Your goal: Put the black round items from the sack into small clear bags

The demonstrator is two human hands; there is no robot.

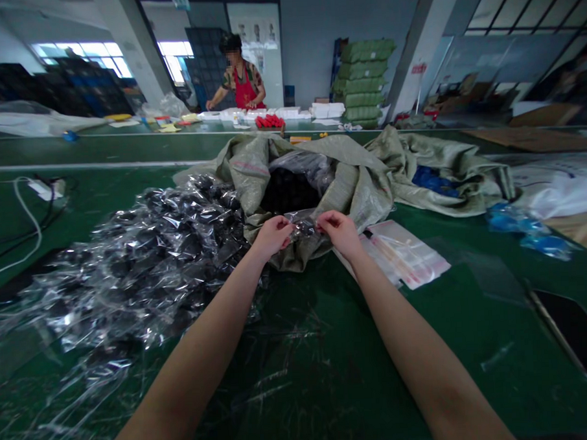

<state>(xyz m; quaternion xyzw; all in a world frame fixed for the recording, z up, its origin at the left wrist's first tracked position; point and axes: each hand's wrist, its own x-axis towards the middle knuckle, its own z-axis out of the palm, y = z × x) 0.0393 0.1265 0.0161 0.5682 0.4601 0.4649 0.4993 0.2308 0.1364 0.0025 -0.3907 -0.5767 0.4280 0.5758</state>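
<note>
Between my two hands is a small clear plastic bag (303, 228) with something dark inside. My left hand (275, 236) pinches its left side, and my right hand (340, 231) pinches the right side. Just beyond them, an olive woven sack (354, 178) lies with its mouth toward me, full of black pieces (289, 191) whose exact kind I cannot make out. To the left spreads a large heap of black items in clear bags (168, 251). Beside my right forearm lies a stack of flat clear bags (404, 251).
A black phone (575, 331) lies at right on the green table (329, 374). Another woven sack (481, 173) holds something blue. Cables and a power strip (46, 188) sit at left. Across the table a person in a red apron (243, 86) works near white boxes (327, 110).
</note>
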